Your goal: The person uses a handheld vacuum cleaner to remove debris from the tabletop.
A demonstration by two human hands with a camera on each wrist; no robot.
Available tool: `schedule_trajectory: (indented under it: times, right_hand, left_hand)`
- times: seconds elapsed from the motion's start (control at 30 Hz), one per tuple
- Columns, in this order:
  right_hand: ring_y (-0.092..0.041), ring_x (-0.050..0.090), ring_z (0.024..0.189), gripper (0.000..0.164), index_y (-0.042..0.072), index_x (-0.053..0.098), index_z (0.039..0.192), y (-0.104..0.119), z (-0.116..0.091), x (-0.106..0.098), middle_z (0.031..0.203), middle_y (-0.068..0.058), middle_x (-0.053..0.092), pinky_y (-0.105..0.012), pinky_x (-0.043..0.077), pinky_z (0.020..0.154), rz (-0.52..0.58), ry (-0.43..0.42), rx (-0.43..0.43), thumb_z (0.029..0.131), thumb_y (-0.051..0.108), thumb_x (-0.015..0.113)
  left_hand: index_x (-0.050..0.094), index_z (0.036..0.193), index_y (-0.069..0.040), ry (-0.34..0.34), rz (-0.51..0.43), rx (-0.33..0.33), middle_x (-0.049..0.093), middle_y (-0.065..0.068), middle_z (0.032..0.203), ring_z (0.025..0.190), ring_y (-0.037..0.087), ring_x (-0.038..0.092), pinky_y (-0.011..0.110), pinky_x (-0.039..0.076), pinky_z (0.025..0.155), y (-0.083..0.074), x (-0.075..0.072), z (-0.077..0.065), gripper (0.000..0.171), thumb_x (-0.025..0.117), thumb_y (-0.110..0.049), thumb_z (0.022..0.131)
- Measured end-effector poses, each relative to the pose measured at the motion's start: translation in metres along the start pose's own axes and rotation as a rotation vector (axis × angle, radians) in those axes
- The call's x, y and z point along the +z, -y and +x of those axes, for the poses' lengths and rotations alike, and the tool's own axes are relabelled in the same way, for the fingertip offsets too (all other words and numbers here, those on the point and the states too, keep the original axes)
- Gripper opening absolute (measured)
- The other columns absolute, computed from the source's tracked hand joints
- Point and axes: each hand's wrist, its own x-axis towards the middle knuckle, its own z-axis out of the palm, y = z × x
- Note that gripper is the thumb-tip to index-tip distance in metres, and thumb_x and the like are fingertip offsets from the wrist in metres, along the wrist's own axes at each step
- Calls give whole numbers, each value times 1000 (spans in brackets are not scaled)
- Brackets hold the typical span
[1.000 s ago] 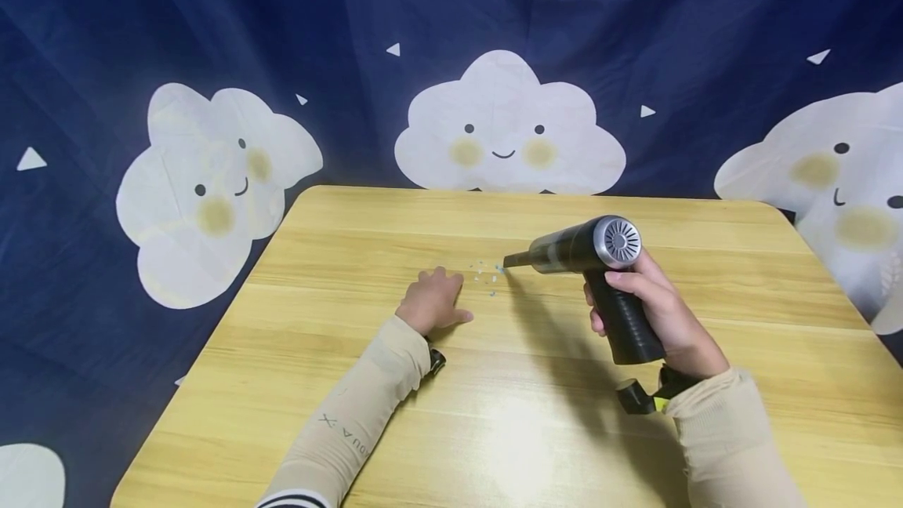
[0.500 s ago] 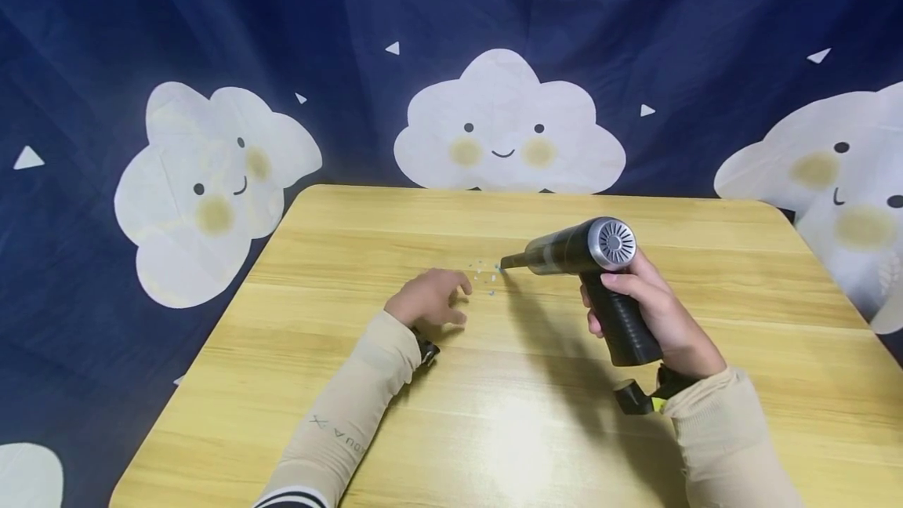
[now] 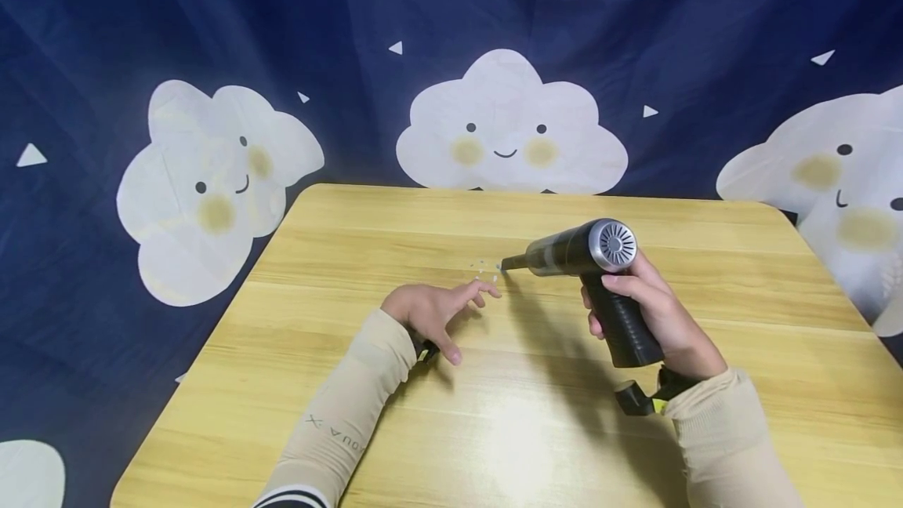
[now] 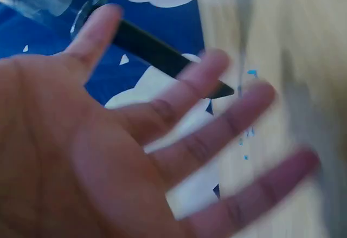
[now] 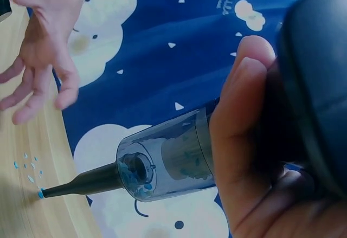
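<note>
My right hand (image 3: pixel 666 312) grips the black handle of a handheld vacuum cleaner (image 3: pixel 574 251), fingers wrapped round it. Its narrow nozzle (image 5: pixel 81 182) points left and down, the tip at the small paper scraps (image 5: pixel 28 165) on the table. Blue and white bits show inside the clear dust cup (image 5: pixel 168 156). My left hand (image 3: pixel 437 312) is just in front of the scraps, holding nothing. Its fingers are spread and fairly straight, as the left wrist view (image 4: pixel 135 135) shows from the palm side. In the head view those fingers cover some of the scraps.
A pale wooden table (image 3: pixel 339 241) with rounded corners lies under both hands. Behind it hangs a dark blue curtain (image 3: pixel 353 6) printed with white smiling clouds (image 3: pixel 504 108). Each wrist wears a black camera mount (image 3: pixel 635 397).
My left hand has turned and spread its fingers, the thumb swinging toward me and the fingertips reaching right toward the scraps. The vacuum cleaner has shifted very slightly left.
</note>
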Motion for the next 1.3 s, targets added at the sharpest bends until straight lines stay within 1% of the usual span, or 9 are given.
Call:
schedule_trajectory:
  times: [0.13, 0.27, 0.43, 0.6, 0.77, 0.87, 0.97, 1.2, 1.3]
  right_hand:
    - [-21, 59, 56, 42, 14, 34, 133, 0, 0, 0, 84, -12, 54, -31, 54, 51, -4, 0, 0, 96, -4, 26]
    - [-21, 59, 56, 42, 14, 34, 134, 0, 0, 0, 84, -12, 54, -31, 54, 52, 2, 6, 1, 97, -4, 26]
    - [-21, 59, 57, 42, 14, 34, 134, 0, -1, 1, 85, -12, 55, -31, 54, 53, 19, 14, 5, 97, -4, 26]
    - [-20, 59, 58, 41, 15, 34, 135, 0, -1, 1, 86, -13, 54, -31, 55, 53, 9, -7, 22, 98, -2, 27]
    - [-21, 60, 57, 41, 15, 33, 135, 0, 0, 1, 86, -14, 54, -31, 55, 53, -3, -12, 28, 98, -2, 28]
    - [-21, 60, 57, 41, 15, 34, 134, 0, 0, 0, 85, -13, 54, -31, 54, 53, -7, -12, 24, 98, -2, 27]
    - [-21, 60, 57, 41, 15, 33, 134, 0, 0, -1, 85, -12, 54, -31, 54, 52, -2, -13, 11, 98, -2, 26]
    - [-19, 61, 58, 38, 14, 36, 132, 2, -2, -2, 84, -11, 56, -29, 55, 53, 49, -10, -12, 99, -1, 25]
    - [-19, 62, 58, 37, 14, 37, 131, 2, -1, -2, 83, -10, 57, -29, 55, 54, 90, -4, -23, 99, -1, 25]
  left_hand:
    - [5, 143, -15, -80, -24, 122, 19, 26, 146, 133, 37, 29, 52, 27, 111, 2, 5, 7, 112, 86, -11, 65]
    - [7, 141, -11, -276, 30, 212, 19, 23, 144, 128, 41, 33, 54, 32, 107, 4, 8, 13, 116, 89, -16, 60]
    - [24, 132, -11, -555, 186, 182, 32, 13, 129, 113, 36, 43, 48, 44, 95, 2, 7, 15, 95, 86, -34, 64]
    - [44, 89, -11, -791, 357, 99, 39, 5, 90, 80, 21, 42, 33, 42, 69, 2, 4, 19, 40, 72, -39, 82]
    - [34, 56, -14, -948, 472, 139, 31, -4, 56, 55, 15, 33, 29, 34, 57, 7, 1, 21, 48, 63, -27, 91]
    - [32, 52, -16, -974, 472, 136, 27, -6, 49, 47, 11, 29, 26, 32, 52, 11, 0, 22, 51, 59, -23, 95]
    - [37, 53, -15, -954, 487, 80, 30, -4, 50, 47, 12, 31, 26, 33, 50, 14, -1, 22, 48, 55, -23, 97]
    - [63, 82, -8, -888, 494, -64, 60, 2, 72, 65, 14, 53, 31, 50, 63, 15, -2, 22, 18, 54, -14, 97]
    - [63, 80, -9, -880, 475, -117, 60, 0, 68, 60, 11, 52, 27, 48, 58, 15, -1, 20, 16, 59, -16, 94]
